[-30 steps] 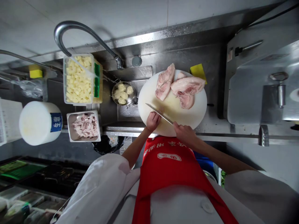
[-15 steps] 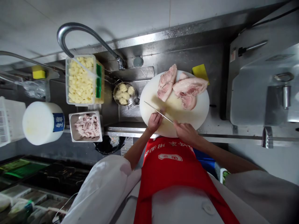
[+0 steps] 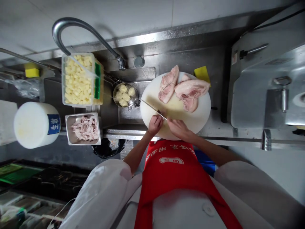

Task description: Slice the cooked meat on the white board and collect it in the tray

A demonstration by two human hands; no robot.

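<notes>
White board (image 3: 177, 109); right hand (image 3: 178, 128) — gripping knife (image 3: 153, 109); left hand (image 3: 155, 123) — curled beside it, contents unclear

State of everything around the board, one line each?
Knife: gripped, blade angled over the board
Right hand: closed on the knife
Left hand: curled by the blade; can't tell if holding anything
Board: flat, carrying meat
Meat: in separate pieces
Tub: uncovered, well filled with pale cubes
Tray: uncovered, holding cut meat
Pot: uncovered, holding pale lumps
</notes>
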